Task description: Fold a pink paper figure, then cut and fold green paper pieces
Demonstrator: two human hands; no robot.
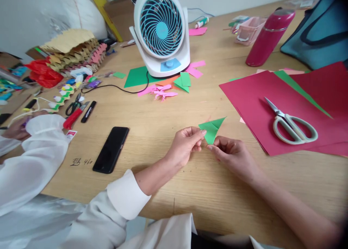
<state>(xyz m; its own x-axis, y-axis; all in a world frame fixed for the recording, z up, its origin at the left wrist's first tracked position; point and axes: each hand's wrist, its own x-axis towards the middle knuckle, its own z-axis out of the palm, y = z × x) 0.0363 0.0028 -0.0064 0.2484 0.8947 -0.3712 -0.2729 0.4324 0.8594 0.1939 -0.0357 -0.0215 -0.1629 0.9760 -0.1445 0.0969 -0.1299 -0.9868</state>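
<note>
A small folded piece of green paper point(212, 129) is held up just above the wooden table point(163, 183), its pointed tip toward the upper right. My left hand point(187, 142) pinches its left corner between thumb and fingers. At the lower corner, my right hand point(231, 151) grips the same paper with thumb and curled fingers. To the right, white-handled scissors point(290, 127) lie on sheets of dark red paper point(252, 96). Left of my left forearm rests a black phone point(111, 150).
Behind stands a white fan point(161, 31), with pink paper pieces point(164, 93) and green scraps point(184, 81) at its base. A magenta bottle point(270, 36) is at the back right. A co-worker's white sleeve point(46, 140) reaches in at left, near a red-handled cutter point(74, 116).
</note>
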